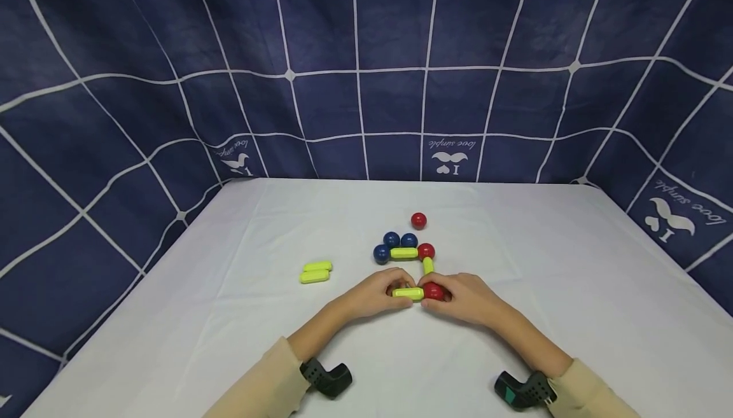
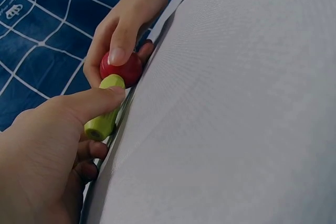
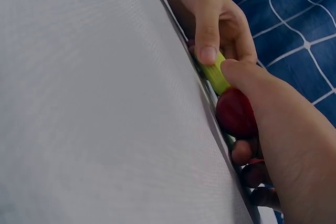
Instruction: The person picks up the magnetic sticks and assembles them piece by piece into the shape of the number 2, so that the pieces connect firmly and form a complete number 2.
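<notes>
My left hand (image 1: 375, 294) pinches a short yellow-green rod (image 1: 408, 293) between thumb and fingers. The rod's near end, with a small dark spot, shows in the left wrist view. My right hand (image 1: 469, 298) grips a red ball (image 1: 433, 291), its fingers partly covering it. Rod and ball meet end to surface, close over the table. Beyond the right fingers, a second yellow-green rod (image 1: 428, 265) runs from near the held ball to another red ball (image 1: 426, 251). From there a third rod (image 1: 404, 253) extends left to a blue ball (image 1: 381, 254).
Two more blue balls, one left (image 1: 392, 240) and one right (image 1: 409, 240), sit just behind the third rod. Farther back lies a lone red ball (image 1: 418, 221). Left of my hands, two loose yellow-green rods (image 1: 315, 271) lie side by side on the white-covered table (image 1: 258, 227).
</notes>
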Available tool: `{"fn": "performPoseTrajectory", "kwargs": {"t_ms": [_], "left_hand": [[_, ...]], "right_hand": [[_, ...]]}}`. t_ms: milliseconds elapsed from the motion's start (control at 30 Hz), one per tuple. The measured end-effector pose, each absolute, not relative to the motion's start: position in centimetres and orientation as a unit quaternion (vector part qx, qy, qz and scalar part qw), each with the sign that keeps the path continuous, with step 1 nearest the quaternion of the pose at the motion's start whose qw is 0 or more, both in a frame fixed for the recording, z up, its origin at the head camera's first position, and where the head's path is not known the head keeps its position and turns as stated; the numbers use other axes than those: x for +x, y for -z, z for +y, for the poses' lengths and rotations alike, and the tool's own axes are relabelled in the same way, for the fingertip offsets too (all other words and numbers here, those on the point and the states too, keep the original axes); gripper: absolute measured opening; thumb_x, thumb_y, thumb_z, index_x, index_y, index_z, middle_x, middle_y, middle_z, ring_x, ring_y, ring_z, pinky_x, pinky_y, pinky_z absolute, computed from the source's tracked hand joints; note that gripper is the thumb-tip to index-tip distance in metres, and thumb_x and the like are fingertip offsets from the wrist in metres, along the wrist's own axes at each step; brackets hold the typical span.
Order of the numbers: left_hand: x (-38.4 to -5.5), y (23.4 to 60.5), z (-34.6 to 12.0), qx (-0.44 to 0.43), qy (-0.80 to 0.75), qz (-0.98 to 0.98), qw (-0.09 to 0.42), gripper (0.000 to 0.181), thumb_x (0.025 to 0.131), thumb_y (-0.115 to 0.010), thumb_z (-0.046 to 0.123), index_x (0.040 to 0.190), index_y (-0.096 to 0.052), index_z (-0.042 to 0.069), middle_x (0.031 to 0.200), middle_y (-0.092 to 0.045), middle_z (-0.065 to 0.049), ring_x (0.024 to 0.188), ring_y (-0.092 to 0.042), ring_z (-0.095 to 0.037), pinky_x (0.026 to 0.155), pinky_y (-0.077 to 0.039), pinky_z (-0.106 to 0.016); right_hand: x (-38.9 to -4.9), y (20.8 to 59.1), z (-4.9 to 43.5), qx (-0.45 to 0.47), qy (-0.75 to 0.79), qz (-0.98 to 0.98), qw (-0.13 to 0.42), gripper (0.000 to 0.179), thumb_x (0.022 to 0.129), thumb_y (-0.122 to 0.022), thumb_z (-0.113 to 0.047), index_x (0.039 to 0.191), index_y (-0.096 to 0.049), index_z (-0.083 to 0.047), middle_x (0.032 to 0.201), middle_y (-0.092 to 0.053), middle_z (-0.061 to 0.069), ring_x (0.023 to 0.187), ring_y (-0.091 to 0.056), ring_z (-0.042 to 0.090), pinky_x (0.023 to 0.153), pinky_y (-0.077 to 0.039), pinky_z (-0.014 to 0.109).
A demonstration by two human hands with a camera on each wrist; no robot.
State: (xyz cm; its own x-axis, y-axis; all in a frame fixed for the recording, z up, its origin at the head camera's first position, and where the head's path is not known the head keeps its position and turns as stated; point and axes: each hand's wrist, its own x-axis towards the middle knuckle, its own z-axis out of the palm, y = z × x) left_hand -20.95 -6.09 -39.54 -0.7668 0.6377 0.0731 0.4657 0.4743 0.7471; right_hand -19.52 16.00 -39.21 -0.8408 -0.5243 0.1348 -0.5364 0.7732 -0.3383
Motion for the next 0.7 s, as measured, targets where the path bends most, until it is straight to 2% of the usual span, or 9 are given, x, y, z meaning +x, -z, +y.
{"fn": "performPoseTrajectory", "kwargs": {"t_ms": [233, 300, 467, 600, 700], "left_hand": [[-21.0, 39.2, -6.0, 0.324, -0.4, 0.85, 0.114, 0.023, 0.083, -0.065, 0.026, 0.103, -0.059, 0.017, 0.084, -0.053, 0.005, 0.069, -0.044, -0.006, 0.061, -0.039, -0.017], [-21.2, 38.8, -6.0, 0.32, -0.391, 0.857, 0.098, 0.02, 0.085, -0.062, 0.029, 0.102, -0.06, 0.018, 0.084, -0.054, 0.006, 0.069, -0.045, -0.005, 0.062, -0.039, -0.017], [-22.6, 37.4, -6.2, 0.261, -0.427, 0.866, 0.002, 0.016, 0.089, -0.056, 0.029, 0.093, -0.065, 0.016, 0.079, -0.058, 0.004, 0.067, -0.046, -0.009, 0.06, -0.039, -0.019], [-25.1, 36.9, -6.1, 0.172, -0.503, 0.842, -0.09, 0.015, 0.088, -0.059, 0.025, 0.09, -0.065, 0.011, 0.079, -0.058, -0.001, 0.069, -0.044, -0.012, 0.061, -0.037, -0.02], [-26.7, 37.2, -5.8, 0.117, -0.525, 0.834, -0.124, 0.014, 0.086, -0.061, 0.023, 0.09, -0.064, 0.009, 0.086, -0.057, -0.003, 0.073, -0.042, -0.012, 0.065, -0.035, -0.021]], "right_hand": [[-19.4, 39.1, 15.9, 0.271, -0.209, -0.94, 0.011, 0.026, 0.083, -0.058, -0.048, 0.101, -0.061, -0.031, 0.077, -0.061, -0.012, 0.068, -0.048, 0.003, 0.059, -0.037, 0.02], [-19.5, 39.2, 15.9, 0.266, -0.211, -0.941, 0.007, 0.026, 0.083, -0.057, -0.048, 0.101, -0.062, -0.031, 0.078, -0.061, -0.012, 0.068, -0.047, 0.004, 0.06, -0.037, 0.021], [-19.6, 39.3, 15.8, 0.252, -0.211, -0.945, -0.007, 0.022, 0.084, -0.057, -0.046, 0.099, -0.062, -0.031, 0.077, -0.059, -0.012, 0.069, -0.046, 0.005, 0.061, -0.037, 0.022], [-19.8, 39.3, 15.8, 0.25, -0.216, -0.944, -0.011, 0.021, 0.084, -0.058, -0.044, 0.099, -0.062, -0.03, 0.075, -0.057, -0.011, 0.068, -0.046, 0.006, 0.06, -0.036, 0.022], [-19.8, 39.3, 15.8, 0.255, -0.218, -0.942, -0.011, 0.02, 0.084, -0.058, -0.043, 0.098, -0.062, -0.03, 0.075, -0.057, -0.011, 0.067, -0.046, 0.006, 0.06, -0.036, 0.022]]}}
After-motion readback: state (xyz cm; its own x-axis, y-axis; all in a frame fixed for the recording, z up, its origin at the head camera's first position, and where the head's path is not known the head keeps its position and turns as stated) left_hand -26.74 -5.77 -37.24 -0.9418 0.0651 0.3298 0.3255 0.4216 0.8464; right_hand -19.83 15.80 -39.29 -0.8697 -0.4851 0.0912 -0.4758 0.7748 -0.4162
